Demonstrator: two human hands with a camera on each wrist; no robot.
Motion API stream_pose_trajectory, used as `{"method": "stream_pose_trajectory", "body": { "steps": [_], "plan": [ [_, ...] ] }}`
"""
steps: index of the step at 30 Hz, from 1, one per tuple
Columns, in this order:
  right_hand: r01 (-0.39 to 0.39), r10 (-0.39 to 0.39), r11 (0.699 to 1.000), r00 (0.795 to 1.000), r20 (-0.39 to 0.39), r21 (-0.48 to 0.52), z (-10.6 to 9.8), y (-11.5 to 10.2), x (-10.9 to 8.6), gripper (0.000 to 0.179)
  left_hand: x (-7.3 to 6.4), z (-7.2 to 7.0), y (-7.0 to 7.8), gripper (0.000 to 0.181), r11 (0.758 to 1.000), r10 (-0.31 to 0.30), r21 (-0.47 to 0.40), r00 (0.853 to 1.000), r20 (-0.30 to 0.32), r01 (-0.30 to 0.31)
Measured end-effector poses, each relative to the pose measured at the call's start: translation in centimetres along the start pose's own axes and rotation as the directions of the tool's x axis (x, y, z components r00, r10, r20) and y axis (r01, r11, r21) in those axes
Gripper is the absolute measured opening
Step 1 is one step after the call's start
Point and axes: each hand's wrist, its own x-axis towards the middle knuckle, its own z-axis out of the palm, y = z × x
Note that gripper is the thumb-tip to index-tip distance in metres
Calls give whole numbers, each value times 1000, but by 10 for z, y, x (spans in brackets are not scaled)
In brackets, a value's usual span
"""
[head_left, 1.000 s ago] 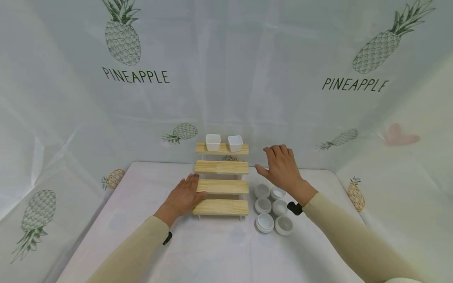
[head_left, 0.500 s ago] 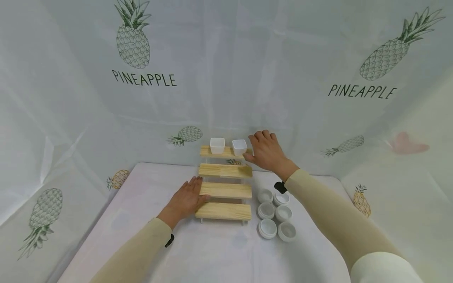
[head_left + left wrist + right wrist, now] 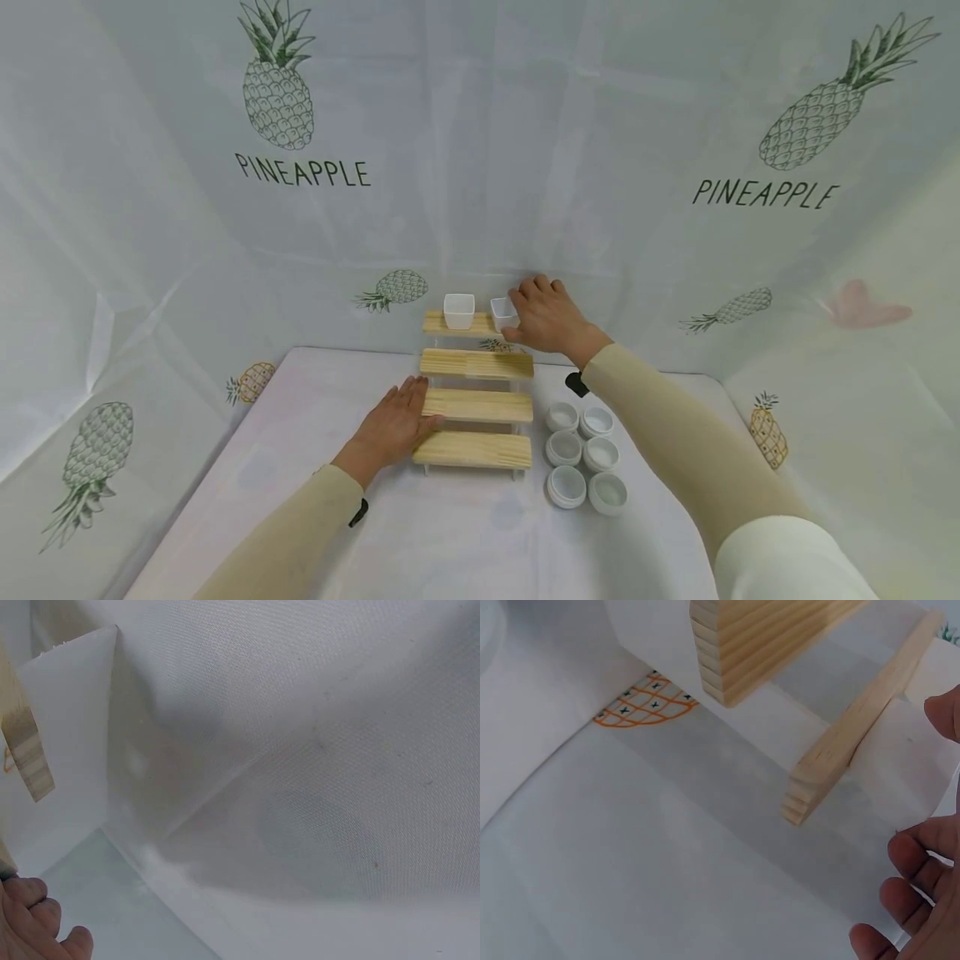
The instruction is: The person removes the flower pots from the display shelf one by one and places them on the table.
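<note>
In the head view a four-step wooden stand point(image 3: 477, 406) stands at the middle of the table. Its top step bears two small square white cups. My right hand point(image 3: 550, 319) has its thumb and fingers around the right-hand cup point(image 3: 500, 314), partly covering it. The right wrist view shows this cup point(image 3: 900, 754) between the thumb and the fingertips. The left-hand cup point(image 3: 459, 311) sits apart. My left hand point(image 3: 386, 425) rests against the stand's left side, fingers extended, thumb at the lower steps. Only curled-looking fingers point(image 3: 46, 919) of it show in the left wrist view.
Several round white bowls point(image 3: 566, 487) stand in two columns on the table, right of the stand, below my right forearm. A pineapple-print cloth point(image 3: 622, 208) hangs behind the table and along its sides. The white-covered table point(image 3: 420, 542) extends toward the front.
My right hand has moved left from above the round bowls to the right-hand cup on the top step, closing around it. My left hand has stayed at the stand.
</note>
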Motion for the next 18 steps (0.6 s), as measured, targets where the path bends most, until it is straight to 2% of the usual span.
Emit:
{"method": "stream_pose_trajectory", "body": {
  "steps": [4,7,11,18],
  "plan": [
    [2,-2,1000,1000,24,-3,0,0,2,66,0,-1,0,84,1000,1,-7,1000,-1,-1],
    [5,-5,1000,1000,13,-7,0,1,0,58,0,0,1,84,1000,2,-2,1000,-7,-2],
    [8,-8,1000,1000,-20,-9,-1,3,-6,51,-1,1,1,84,1000,2,3,1000,-5,-2],
    [16,-19,999,994,-111,-28,-1,5,-17,54,0,0,0,84,1000,-7,26,1000,11,7]
  ]
}}
